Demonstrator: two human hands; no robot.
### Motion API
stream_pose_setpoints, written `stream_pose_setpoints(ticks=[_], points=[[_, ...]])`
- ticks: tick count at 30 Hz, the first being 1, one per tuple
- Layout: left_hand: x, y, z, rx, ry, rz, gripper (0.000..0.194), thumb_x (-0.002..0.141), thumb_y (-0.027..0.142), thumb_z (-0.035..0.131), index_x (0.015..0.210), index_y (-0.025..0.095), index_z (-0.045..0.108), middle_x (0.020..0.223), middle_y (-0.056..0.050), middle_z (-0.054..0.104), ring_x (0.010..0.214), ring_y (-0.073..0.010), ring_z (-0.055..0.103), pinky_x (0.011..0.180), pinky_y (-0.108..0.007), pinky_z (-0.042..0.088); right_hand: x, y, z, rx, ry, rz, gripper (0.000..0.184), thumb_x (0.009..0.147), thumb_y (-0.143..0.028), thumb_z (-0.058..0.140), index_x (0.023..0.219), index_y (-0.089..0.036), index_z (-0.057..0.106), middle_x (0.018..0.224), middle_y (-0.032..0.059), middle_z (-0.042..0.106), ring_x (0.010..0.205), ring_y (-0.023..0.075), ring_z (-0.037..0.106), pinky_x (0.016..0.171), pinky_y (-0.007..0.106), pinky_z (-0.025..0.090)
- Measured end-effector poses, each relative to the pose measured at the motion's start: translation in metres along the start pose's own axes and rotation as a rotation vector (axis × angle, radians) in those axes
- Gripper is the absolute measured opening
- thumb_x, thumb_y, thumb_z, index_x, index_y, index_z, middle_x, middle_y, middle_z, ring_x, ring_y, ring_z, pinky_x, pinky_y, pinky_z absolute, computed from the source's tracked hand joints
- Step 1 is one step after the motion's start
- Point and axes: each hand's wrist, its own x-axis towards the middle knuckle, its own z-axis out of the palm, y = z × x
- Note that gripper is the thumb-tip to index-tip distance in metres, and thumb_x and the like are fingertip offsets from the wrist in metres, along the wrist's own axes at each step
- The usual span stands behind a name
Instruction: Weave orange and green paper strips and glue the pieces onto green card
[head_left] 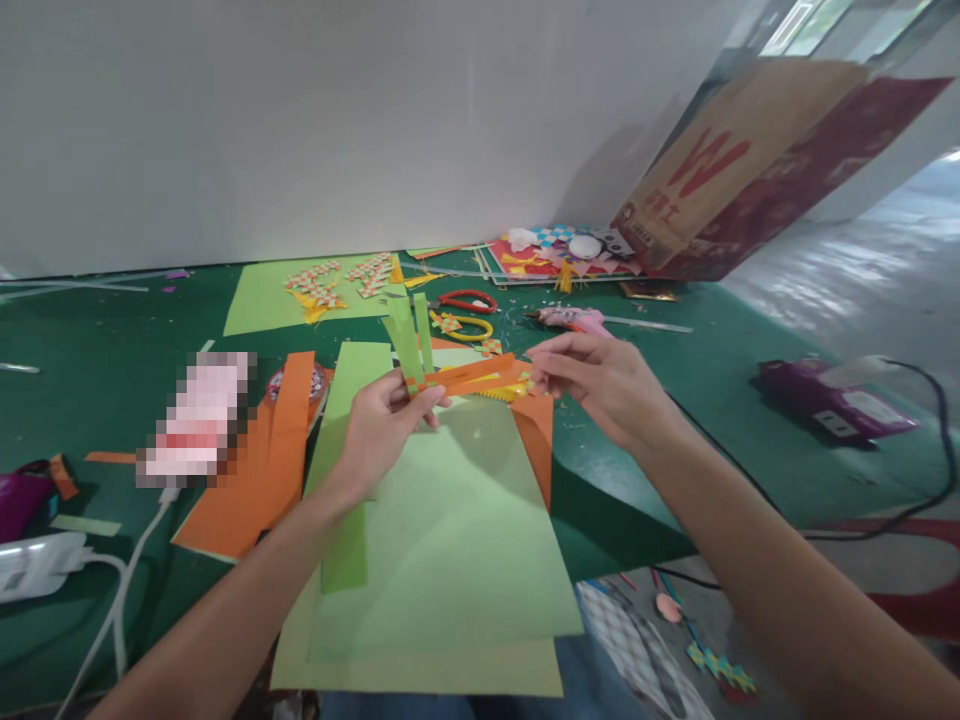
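Weave (417, 382) above green paper (442, 530)'s 12 o'clock edge. Left hand (381, 425) pinching weave where green strips (406, 340) meet orange strips (480, 374); right hand (604, 385) pinching orange strips' 3 o'clock ends. 2 scissors (466, 300) at 1 o'clock from weave, glue gun (571, 319) at 2, orange paper (251, 485) at 8, all on counter (622, 470).
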Motion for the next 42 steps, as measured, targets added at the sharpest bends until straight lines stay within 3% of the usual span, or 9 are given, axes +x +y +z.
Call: stream_pose_setpoints(ticks=[7, 10, 14, 19, 23, 25, 29, 35, 42], points=[[0.004, -0.008, -0.004, -0.007, 0.018, 0.055, 0.023, 0.075, 0.035, 0.069, 0.068, 0.017, 0.057, 0.066, -0.002, 0.069, 0.055, -0.0103, 0.059, 0.05, -0.021, 0.043, 0.011, -0.01, -0.026, 0.24, 0.352, -0.141, 0.004, 0.065, -0.017, 0.07, 0.064, -0.016, 0.067, 0.054, 0.0, 0.059, 0.047, 0.0078, 0.052, 0.045, 0.022, 0.038], [0.005, -0.01, -0.004, -0.028, 0.027, 0.067, 0.026, 0.075, 0.038, 0.069, 0.066, 0.017, 0.055, 0.071, -0.003, 0.07, 0.054, -0.0094, 0.057, 0.051, -0.022, 0.042, 0.011, -0.012, -0.027, 0.341, 0.458, -0.149, 0.005, 0.069, -0.016, 0.067, 0.064, -0.016, 0.065, 0.049, -0.0017, 0.054, 0.045, 0.0067, 0.05, 0.045, 0.02, 0.039], [0.006, -0.01, -0.004, -0.035, 0.028, 0.044, 0.029, 0.074, 0.037, 0.07, 0.062, 0.018, 0.053, 0.069, -0.003, 0.07, 0.053, -0.0097, 0.057, 0.051, -0.022, 0.041, 0.005, -0.004, -0.019, 0.258, 0.31, -0.073, 0.026, 0.072, -0.038, 0.069, 0.062, -0.016, 0.06, 0.049, -0.002, 0.053, 0.044, 0.0073, 0.049, 0.042, 0.02, 0.038], [0.003, -0.008, -0.004, -0.021, -0.127, -0.006, 0.027, 0.075, 0.039, 0.07, 0.064, 0.018, 0.056, 0.067, -0.004, 0.071, 0.054, -0.0107, 0.058, 0.051, -0.022, 0.042, -0.008, 0.008, 0.001, -0.205, -0.199, 0.043, 0.029, 0.062, -0.041, 0.077, 0.076, -0.018, 0.065, 0.059, -0.0022, 0.06, 0.044, 0.0078, 0.048, 0.042, 0.022, 0.034], [-0.001, -0.006, -0.003, -0.014, -0.298, -0.045, 0.022, 0.073, 0.036, 0.073, 0.068, 0.018, 0.06, 0.062, -0.002, 0.07, 0.054, -0.0119, 0.061, 0.05, -0.022, 0.043, -0.02, 0.01, 0.023, -0.308, -0.529, -0.097, 0.03, 0.074, -0.048, 0.066, 0.069, -0.019, 0.065, 0.063, 0.0004, 0.06, 0.054, 0.0108, 0.051, 0.05, 0.025, 0.039], [-0.002, -0.006, -0.003, -0.003, -0.341, -0.044, 0.021, 0.072, 0.033, 0.075, 0.067, 0.019, 0.061, 0.058, -0.001, 0.068, 0.055, -0.0127, 0.062, 0.049, -0.021, 0.043, -0.025, 0.012, 0.033, -0.283, -0.529, -0.126, 0.035, 0.079, -0.051, 0.059, 0.066, -0.019, 0.063, 0.06, 0.0003, 0.058, 0.055, 0.0109, 0.05, 0.049, 0.024, 0.038], [-0.002, -0.008, -0.002, 0.007, -0.281, -0.019, 0.018, 0.074, 0.033, 0.073, 0.07, 0.019, 0.064, 0.06, -0.001, 0.069, 0.055, -0.0123, 0.062, 0.049, -0.021, 0.043, -0.026, 0.015, 0.039, -0.253, -0.335, -0.016, 0.038, 0.078, -0.05, 0.059, 0.059, -0.018, 0.056, 0.051, -0.0016, 0.053, 0.044, 0.0079, 0.042, 0.044, 0.024, 0.034], [-0.001, -0.006, -0.002, 0.088, -0.155, -0.067, 0.024, 0.075, 0.039, 0.072, 0.068, 0.017, 0.064, 0.064, -0.005, 0.071, 0.051, -0.0127, 0.059, 0.038, -0.021, 0.033, -0.022, 0.011, 0.029, -0.166, -0.231, 0.058, 0.037, 0.071, -0.047, 0.066, 0.053, -0.017, 0.056, 0.051, -0.0003, 0.054, 0.042, 0.0069, 0.045, 0.043, 0.023, 0.032], [-0.001, -0.005, 0.001, -0.014, -0.114, -0.094, 0.021, 0.072, 0.032, 0.075, 0.065, 0.017, 0.063, 0.064, -0.005, 0.072, 0.051, -0.0126, 0.06, 0.039, -0.02, 0.035, -0.02, 0.006, 0.014, -0.153, -0.177, 0.105, 0.034, 0.066, -0.046, 0.071, 0.056, -0.016, 0.058, 0.052, 0.0, 0.058, 0.04, 0.0061, 0.047, 0.037, 0.02, 0.025]])
